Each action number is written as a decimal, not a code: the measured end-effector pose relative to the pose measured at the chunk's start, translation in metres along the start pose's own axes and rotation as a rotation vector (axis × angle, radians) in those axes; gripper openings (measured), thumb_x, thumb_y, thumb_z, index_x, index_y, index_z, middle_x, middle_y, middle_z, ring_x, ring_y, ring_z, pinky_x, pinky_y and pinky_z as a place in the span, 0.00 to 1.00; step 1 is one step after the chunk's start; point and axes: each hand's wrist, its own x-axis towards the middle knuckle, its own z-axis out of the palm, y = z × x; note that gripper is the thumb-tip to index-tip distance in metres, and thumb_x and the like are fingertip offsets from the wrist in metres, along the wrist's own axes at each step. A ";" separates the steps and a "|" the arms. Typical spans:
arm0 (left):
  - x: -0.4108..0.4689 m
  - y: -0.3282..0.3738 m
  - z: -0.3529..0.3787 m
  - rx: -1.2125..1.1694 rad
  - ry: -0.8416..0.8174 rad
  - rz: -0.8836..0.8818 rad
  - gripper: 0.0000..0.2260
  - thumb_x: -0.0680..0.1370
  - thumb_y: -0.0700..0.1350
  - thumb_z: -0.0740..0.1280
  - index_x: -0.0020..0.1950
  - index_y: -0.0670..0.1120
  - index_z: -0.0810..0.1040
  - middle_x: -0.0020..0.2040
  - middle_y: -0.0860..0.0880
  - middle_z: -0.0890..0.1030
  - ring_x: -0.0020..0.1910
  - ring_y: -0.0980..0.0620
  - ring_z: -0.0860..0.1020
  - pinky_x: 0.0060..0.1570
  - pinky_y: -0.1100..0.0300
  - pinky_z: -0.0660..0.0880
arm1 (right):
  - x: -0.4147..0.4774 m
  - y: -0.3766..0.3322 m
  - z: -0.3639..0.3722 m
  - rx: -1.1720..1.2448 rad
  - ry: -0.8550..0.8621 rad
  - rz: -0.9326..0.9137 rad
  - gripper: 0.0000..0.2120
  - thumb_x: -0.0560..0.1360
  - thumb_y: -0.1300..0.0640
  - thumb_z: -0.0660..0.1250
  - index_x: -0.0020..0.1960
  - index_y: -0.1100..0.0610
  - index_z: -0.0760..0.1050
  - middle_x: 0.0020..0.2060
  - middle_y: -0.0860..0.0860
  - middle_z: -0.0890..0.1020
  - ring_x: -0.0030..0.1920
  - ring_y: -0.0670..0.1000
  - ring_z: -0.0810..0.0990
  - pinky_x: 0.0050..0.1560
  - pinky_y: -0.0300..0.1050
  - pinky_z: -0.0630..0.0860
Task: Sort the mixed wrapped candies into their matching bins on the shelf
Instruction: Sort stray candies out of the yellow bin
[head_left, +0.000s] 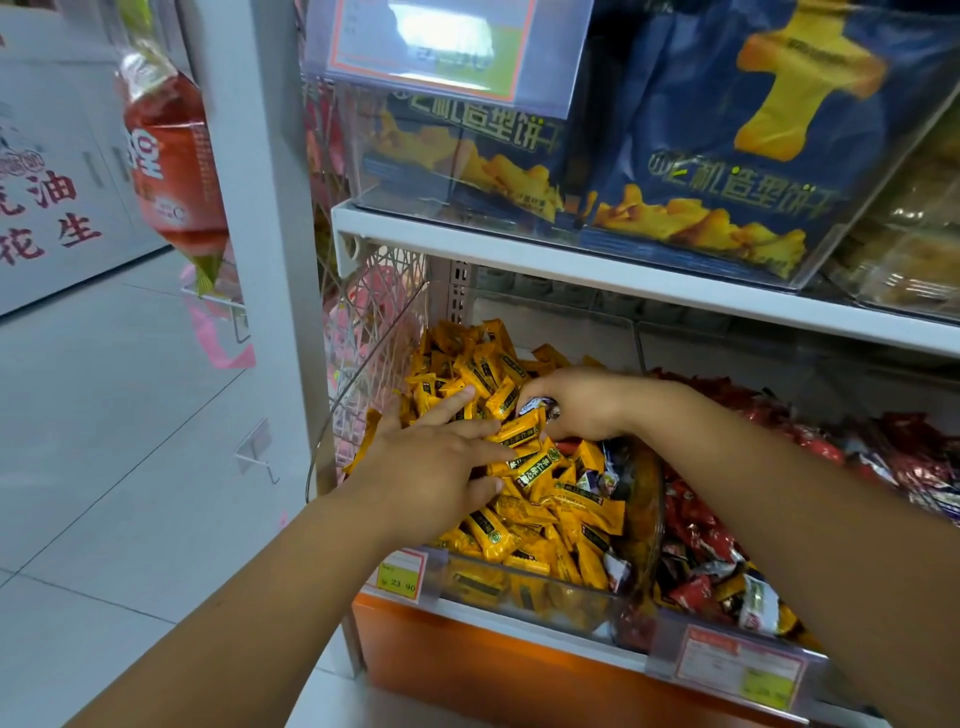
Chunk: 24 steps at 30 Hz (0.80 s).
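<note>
Sorting bin (519, 590): clear plastic, at the left end of the lower shelf row; heaped with yellow candies (566, 512).
Left hand (436, 460): lies palm down on the yellow heap, fingers straight and spread, tips pointing right; grips nothing.
Right hand (584, 408): reaches in from the right over the middle of the same bin, fingers curled; pinches a purple-and-white candy (540, 406) at the fingertips, just above the yellow wrappers.
Distance between hands: close, left fingertips just short of the right thumb, a few yellow wrappers between.
Stray candies (602, 480): more purple-and-white wrappers, lying among the yellow ones near the bin's right wall, below the right wrist.
Red candies (696, 525): heaped just right of the sorting bin, behind the right forearm; mixed with some yellow and white wrappers toward the front.
Price tag (399, 574): yellow and red, on the bin's front lip beside the left forearm; reads 23.90.
Second label (737, 670): sits below the red candies, print too blurred to read.
Upper shelf (571, 262): white, directly above both heaps; carries blue biscuit bags (737, 156) in a clear box.
Red bag (166, 156): hangs at far left, beside the white upright (249, 208).
Floor (104, 415): pale tiles, left of the shelving.
</note>
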 end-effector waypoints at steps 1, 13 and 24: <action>0.000 -0.001 0.001 -0.013 0.008 -0.001 0.19 0.81 0.60 0.55 0.72 0.66 0.64 0.77 0.64 0.55 0.76 0.61 0.36 0.71 0.34 0.42 | -0.001 0.001 0.001 0.011 0.021 -0.014 0.17 0.78 0.57 0.67 0.66 0.49 0.72 0.54 0.49 0.75 0.53 0.50 0.74 0.48 0.42 0.70; 0.011 0.023 -0.010 -0.257 0.092 -0.062 0.20 0.77 0.64 0.58 0.69 0.65 0.68 0.74 0.63 0.63 0.77 0.59 0.47 0.71 0.33 0.43 | -0.107 0.018 0.000 0.499 0.684 0.008 0.15 0.78 0.50 0.66 0.63 0.45 0.73 0.42 0.35 0.75 0.38 0.34 0.73 0.36 0.20 0.65; 0.030 0.090 0.000 -0.290 0.182 0.056 0.17 0.80 0.56 0.60 0.69 0.60 0.71 0.75 0.58 0.63 0.77 0.53 0.53 0.74 0.40 0.52 | -0.224 0.134 0.046 0.527 0.973 0.496 0.09 0.80 0.58 0.64 0.59 0.56 0.75 0.37 0.43 0.75 0.37 0.47 0.75 0.37 0.38 0.65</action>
